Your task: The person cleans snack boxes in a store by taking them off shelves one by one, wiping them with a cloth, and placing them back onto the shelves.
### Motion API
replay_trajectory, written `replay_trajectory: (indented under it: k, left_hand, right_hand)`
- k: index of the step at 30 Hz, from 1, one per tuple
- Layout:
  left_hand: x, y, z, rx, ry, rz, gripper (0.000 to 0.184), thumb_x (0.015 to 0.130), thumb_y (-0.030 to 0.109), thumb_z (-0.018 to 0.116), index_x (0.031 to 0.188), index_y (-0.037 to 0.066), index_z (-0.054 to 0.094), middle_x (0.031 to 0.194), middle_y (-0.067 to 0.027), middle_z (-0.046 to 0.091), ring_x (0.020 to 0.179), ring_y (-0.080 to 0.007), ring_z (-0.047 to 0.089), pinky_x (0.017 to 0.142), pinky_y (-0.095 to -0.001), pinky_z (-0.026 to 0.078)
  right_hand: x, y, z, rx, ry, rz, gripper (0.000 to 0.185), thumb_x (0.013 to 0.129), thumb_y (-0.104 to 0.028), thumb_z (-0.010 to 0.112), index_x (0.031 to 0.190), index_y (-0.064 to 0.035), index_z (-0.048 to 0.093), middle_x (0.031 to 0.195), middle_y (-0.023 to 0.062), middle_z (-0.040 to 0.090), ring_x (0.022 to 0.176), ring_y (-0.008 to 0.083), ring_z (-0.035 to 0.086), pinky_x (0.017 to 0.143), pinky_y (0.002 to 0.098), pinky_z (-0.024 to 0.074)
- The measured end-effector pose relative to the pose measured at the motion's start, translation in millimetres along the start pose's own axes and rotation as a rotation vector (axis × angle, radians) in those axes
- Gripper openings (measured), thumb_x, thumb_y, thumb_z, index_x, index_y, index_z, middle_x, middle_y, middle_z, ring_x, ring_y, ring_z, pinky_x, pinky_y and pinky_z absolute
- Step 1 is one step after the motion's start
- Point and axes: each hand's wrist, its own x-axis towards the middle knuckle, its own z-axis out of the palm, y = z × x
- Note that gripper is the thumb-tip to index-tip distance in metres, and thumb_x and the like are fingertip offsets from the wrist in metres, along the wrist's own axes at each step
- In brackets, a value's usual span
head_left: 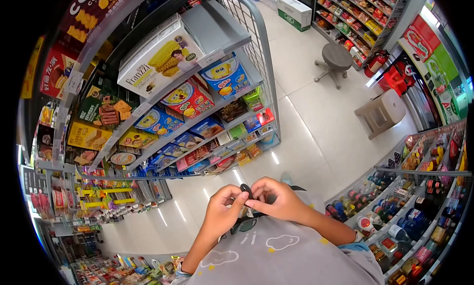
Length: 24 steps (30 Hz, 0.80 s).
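A small black rounded object (246,189) is pinched between both hands in front of my chest; its exact kind I cannot make out. My left hand (228,204) has its thumb and curled fingers closed on it from the left. From the right, my right hand (274,198) holds it too, with thumb and fingertips bent inward. Just under the hands, a dark looped item (243,224) lies against my grey top (301,250), which carries cloud drawings. Part of that item is hidden by the hands.
A shelf rack with a Franzzi box (160,55) and SpongeBob boxes (223,75) stands ahead on the left. Bottles (390,206) fill shelving at the right. A round stool (337,57), a beige plastic stool (380,113) and a carton (294,13) stand on the tiled floor (301,132).
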Motion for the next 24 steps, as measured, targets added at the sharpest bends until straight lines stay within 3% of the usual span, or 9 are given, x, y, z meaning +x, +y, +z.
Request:
replay_trajectory:
  k: [4, 6, 7, 9, 16, 19, 21, 24]
  left_hand:
    - [-5, 0, 12, -0.053, 0.025, -0.049, 0.016, 0.101, 0.016, 0.068, 0.095, 0.001, 0.067, 0.091, -0.0009, 0.069, 0.086, -0.0100, 0.068, 0.076, -0.0258, 0.052]
    - [-7, 7, 17, -0.071, 0.044, -0.071, 0.015, 0.101, 0.015, 0.068, 0.096, 0.001, 0.067, 0.091, -0.0008, 0.069, 0.085, -0.0101, 0.068, 0.075, -0.0261, 0.052]
    - [-7, 10, 21, -0.062, 0.065, -0.081, 0.014, 0.101, 0.014, 0.068, 0.096, 0.001, 0.067, 0.091, -0.0012, 0.069, 0.085, -0.0104, 0.068, 0.075, -0.0261, 0.052]
    - [-9, 10, 23, -0.049, 0.096, -0.092, 0.013, 0.101, 0.013, 0.068, 0.097, 0.001, 0.067, 0.091, -0.0016, 0.070, 0.085, -0.0107, 0.069, 0.075, -0.0261, 0.052]
    - [-5, 10, 19, 0.008, 0.155, 0.022, 0.012, 0.099, 0.013, 0.070, 0.104, 0.002, 0.067, 0.097, -0.0034, 0.071, 0.086, -0.0103, 0.069, 0.075, -0.0252, 0.053]
    - [-2, 13, 13, 0.020, 0.119, -0.030, 0.013, 0.099, 0.012, 0.069, 0.104, 0.000, 0.067, 0.095, -0.0043, 0.072, 0.085, -0.0106, 0.070, 0.075, -0.0251, 0.053]
    - [0, 14, 9, 0.023, 0.074, -0.077, 0.013, 0.100, 0.012, 0.069, 0.104, 0.000, 0.067, 0.095, -0.0046, 0.072, 0.085, -0.0107, 0.070, 0.075, -0.0250, 0.053]
    - [6, 13, 4, 0.015, -0.005, -0.076, 0.015, 0.100, 0.014, 0.069, 0.104, 0.000, 0.067, 0.096, -0.0054, 0.072, 0.085, -0.0117, 0.069, 0.075, -0.0255, 0.054]
  right_hand:
    - [-2, 10, -11, 0.017, -0.045, 0.047, 0.011, 0.098, -0.009, 0.072, 0.103, -0.0044, 0.063, 0.090, -0.0016, 0.065, 0.081, 0.0045, 0.059, 0.072, 0.0232, 0.0482]
    - [-1, 13, -11, 0.127, 0.010, 0.016, 0.015, 0.096, -0.016, 0.075, 0.098, -0.0051, 0.065, 0.082, -0.0051, 0.065, 0.069, 0.0005, 0.053, 0.060, 0.0197, 0.0424]
    - [-1, 15, -13, 0.129, -0.002, 0.020, 0.015, 0.096, -0.016, 0.075, 0.098, -0.0051, 0.065, 0.082, -0.0051, 0.065, 0.069, 0.0005, 0.053, 0.060, 0.0197, 0.0424]
    - [0, 16, -17, 0.120, -0.049, 0.094, 0.008, 0.100, -0.010, 0.069, 0.101, -0.0044, 0.064, 0.091, -0.0028, 0.064, 0.082, 0.0042, 0.057, 0.075, 0.0231, 0.0482]
    - [10, 18, -13, 0.068, -0.086, 0.090, 0.009, 0.100, -0.012, 0.068, 0.100, -0.0046, 0.062, 0.089, -0.0034, 0.062, 0.081, 0.0036, 0.056, 0.074, 0.0230, 0.0474]
    - [11, 19, -10, 0.058, -0.046, 0.030, 0.011, 0.099, -0.012, 0.069, 0.099, -0.0046, 0.062, 0.086, -0.0036, 0.060, 0.078, 0.0037, 0.055, 0.071, 0.0229, 0.0463]
    - [11, 21, -4, 0.036, 0.052, -0.078, 0.015, 0.097, -0.015, 0.073, 0.096, -0.0058, 0.061, 0.076, -0.0053, 0.059, 0.066, 0.0019, 0.052, 0.058, 0.0212, 0.0411]
    - [9, 18, 2, 0.049, 0.122, -0.120, 0.018, 0.096, -0.018, 0.075, 0.096, -0.0053, 0.063, 0.077, -0.0040, 0.061, 0.065, 0.0027, 0.052, 0.057, 0.0218, 0.0411]
